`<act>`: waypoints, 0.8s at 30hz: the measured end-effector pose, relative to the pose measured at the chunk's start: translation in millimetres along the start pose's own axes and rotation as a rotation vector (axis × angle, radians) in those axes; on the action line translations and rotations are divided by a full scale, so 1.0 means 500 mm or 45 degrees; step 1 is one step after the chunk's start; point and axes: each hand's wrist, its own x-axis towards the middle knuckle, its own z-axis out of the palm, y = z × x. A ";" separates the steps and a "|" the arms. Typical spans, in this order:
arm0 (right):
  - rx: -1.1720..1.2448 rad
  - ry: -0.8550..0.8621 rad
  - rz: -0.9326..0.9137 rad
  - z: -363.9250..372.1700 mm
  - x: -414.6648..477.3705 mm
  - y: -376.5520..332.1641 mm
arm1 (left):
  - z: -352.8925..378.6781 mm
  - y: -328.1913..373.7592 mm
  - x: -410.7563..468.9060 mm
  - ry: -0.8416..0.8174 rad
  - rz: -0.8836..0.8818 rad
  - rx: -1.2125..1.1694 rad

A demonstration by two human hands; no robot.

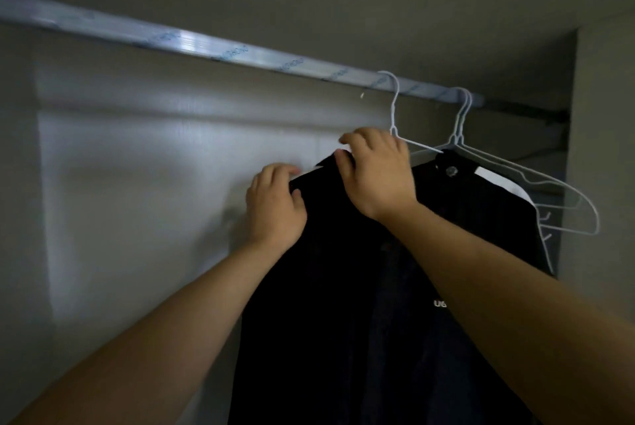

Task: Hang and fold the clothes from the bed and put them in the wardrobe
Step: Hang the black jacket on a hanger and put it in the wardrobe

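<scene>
Inside the wardrobe, pale back wall dimly lit, ceiling panel close above. Across the top, a clothes rail wrapped in printed protective film, running from upper left down toward the right corner, bare dark metal at its far right end. Below the rail, toward the right, a dark garment hanging long, reaching to the bottom edge of the view, small white lettering low on its right side. Behind it on the right, a second dark garment with a round button near the collar and a strip of white fabric at its shoulder. Both forearms raised from the lower corners toward the near garment's shoulder. Right hand at the top of the dark garment, fingers curled and pinching the fabric at the collar edge, just beside the neck of a white wire hanger hooked over the rail. Left hand lower and to the left, fingers closed on the garment's shoulder edge, thumb pressed on the cloth. Further right on the rail, two more white wire hangers hooked close together, their shoulders spreading toward the right wall, ends bare.
</scene>
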 end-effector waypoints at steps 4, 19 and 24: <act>-0.069 0.331 0.297 -0.054 -0.076 0.098 | 0.028 0.127 0.002 0.019 0.348 -0.002; 0.390 -0.180 0.905 -0.148 -0.206 0.312 | 0.198 0.373 0.047 -0.578 0.819 0.402; 0.480 -0.154 0.863 -0.163 -0.231 0.330 | 0.198 0.394 0.079 -0.700 0.803 0.384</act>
